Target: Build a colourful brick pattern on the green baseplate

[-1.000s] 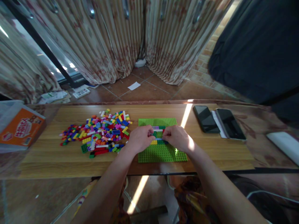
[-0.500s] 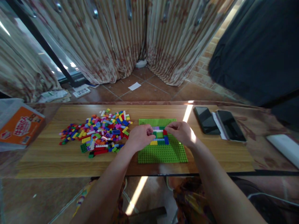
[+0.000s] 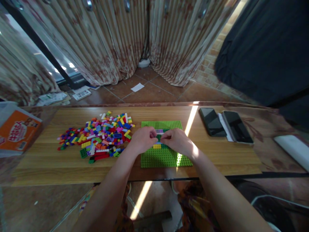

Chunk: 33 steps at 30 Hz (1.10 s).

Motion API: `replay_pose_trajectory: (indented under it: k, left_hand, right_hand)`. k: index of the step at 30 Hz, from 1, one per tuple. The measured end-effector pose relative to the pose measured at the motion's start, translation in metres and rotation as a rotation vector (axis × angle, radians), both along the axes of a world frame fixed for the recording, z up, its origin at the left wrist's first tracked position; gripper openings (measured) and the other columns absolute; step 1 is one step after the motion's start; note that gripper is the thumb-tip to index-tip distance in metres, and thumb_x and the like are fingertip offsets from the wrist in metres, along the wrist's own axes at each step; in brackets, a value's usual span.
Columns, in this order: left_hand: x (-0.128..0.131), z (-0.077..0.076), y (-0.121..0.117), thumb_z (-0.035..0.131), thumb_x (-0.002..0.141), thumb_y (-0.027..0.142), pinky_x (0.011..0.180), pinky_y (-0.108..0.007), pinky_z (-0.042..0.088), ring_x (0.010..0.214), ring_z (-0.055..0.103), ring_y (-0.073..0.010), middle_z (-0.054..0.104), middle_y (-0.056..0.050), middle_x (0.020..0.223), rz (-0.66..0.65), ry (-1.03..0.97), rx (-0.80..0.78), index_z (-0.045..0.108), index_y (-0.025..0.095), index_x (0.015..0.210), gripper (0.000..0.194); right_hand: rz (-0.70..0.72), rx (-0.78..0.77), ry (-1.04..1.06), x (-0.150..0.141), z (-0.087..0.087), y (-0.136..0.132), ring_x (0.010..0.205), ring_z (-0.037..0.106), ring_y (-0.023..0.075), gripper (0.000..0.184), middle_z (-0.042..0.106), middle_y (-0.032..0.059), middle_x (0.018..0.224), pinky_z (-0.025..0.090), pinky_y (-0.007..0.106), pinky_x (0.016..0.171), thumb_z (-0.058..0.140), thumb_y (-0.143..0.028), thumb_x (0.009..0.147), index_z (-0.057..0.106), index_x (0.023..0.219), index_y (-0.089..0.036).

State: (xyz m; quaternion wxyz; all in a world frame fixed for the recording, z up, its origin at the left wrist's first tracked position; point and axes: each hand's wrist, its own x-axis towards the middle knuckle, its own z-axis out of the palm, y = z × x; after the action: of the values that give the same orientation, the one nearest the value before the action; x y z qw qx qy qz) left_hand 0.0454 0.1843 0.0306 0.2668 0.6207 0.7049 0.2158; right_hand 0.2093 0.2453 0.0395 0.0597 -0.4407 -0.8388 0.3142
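Observation:
A green studded baseplate [image 3: 166, 158] lies on the wooden table [image 3: 48, 161], with a small build of coloured bricks [image 3: 157, 145] near its far middle. My left hand [image 3: 143, 139] and my right hand [image 3: 176, 141] meet over that build, fingers curled and pinched together on its bricks. Most of the build is hidden under the fingers; a yellow brick and a white strip show between them. A heap of loose coloured bricks [image 3: 101, 137] spreads to the left of the plate, close to my left hand.
Two dark phones [image 3: 224, 125] lie at the back right of the table. An orange box [image 3: 18, 132] sits at the left end, and a white object [image 3: 293, 151] at the far right. A stripe of sunlight crosses the table. Curtains hang behind.
My right hand, raised toward the plate's far side half a second ago, has come back down and left to meet the left hand over the build. The view shifted slightly.

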Motion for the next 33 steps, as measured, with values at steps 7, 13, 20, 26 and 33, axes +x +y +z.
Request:
replay_pose_trajectory:
  k: [7,13,20,26,33]
  left_hand:
    - [-0.003,-0.001,0.001,0.063,0.069,0.016,0.058,-0.025,0.044,0.067,0.061,-0.0162,0.069,-0.003,0.074,-0.007,-0.012,0.0,0.068,0.017,0.078,0.011]
    - [0.0,0.003,0.001,0.063,0.07,0.016,0.06,-0.024,0.045,0.068,0.062,-0.0157,0.07,-0.003,0.075,0.002,0.012,-0.027,0.069,0.016,0.08,0.012]
    - [0.004,0.005,0.002,0.062,0.069,0.015,0.062,-0.026,0.046,0.072,0.063,-0.0169,0.071,-0.003,0.08,0.053,0.035,-0.075,0.071,0.017,0.081,0.015]
    - [0.007,0.007,0.002,0.062,0.068,0.015,0.063,-0.028,0.046,0.072,0.063,-0.0182,0.071,-0.003,0.08,0.082,0.06,-0.088,0.071,0.018,0.082,0.017]
    - [0.002,0.004,0.0,0.063,0.069,0.015,0.06,-0.025,0.045,0.069,0.062,-0.0166,0.07,-0.002,0.074,0.037,0.0,-0.049,0.07,0.017,0.08,0.014]
  right_hand:
    - [-0.003,-0.004,-0.061,-0.003,0.001,0.002,0.064,0.062,0.0141,0.014,0.072,-0.0007,0.069,0.04,0.023,0.057,0.063,-0.026,0.076,0.077,0.075,-0.023]
    - [-0.01,-0.024,-0.09,-0.007,0.002,0.003,0.066,0.062,0.0136,0.014,0.071,-0.001,0.068,0.039,0.023,0.058,0.064,-0.025,0.074,0.077,0.075,-0.023]
    - [-0.041,-0.035,-0.091,-0.009,0.002,0.002,0.066,0.062,0.0136,0.013,0.07,-0.0014,0.065,0.039,0.023,0.059,0.065,-0.022,0.073,0.077,0.072,-0.023]
    - [-0.051,-0.03,-0.081,-0.01,0.001,0.001,0.062,0.061,0.0131,0.013,0.069,-0.0013,0.063,0.039,0.023,0.057,0.064,-0.02,0.071,0.077,0.071,-0.022]
    - [-0.024,-0.037,-0.01,-0.005,0.0,0.004,0.059,0.057,0.0116,0.013,0.068,-0.0013,0.061,0.037,0.022,0.054,0.065,-0.024,0.073,0.077,0.071,-0.02]
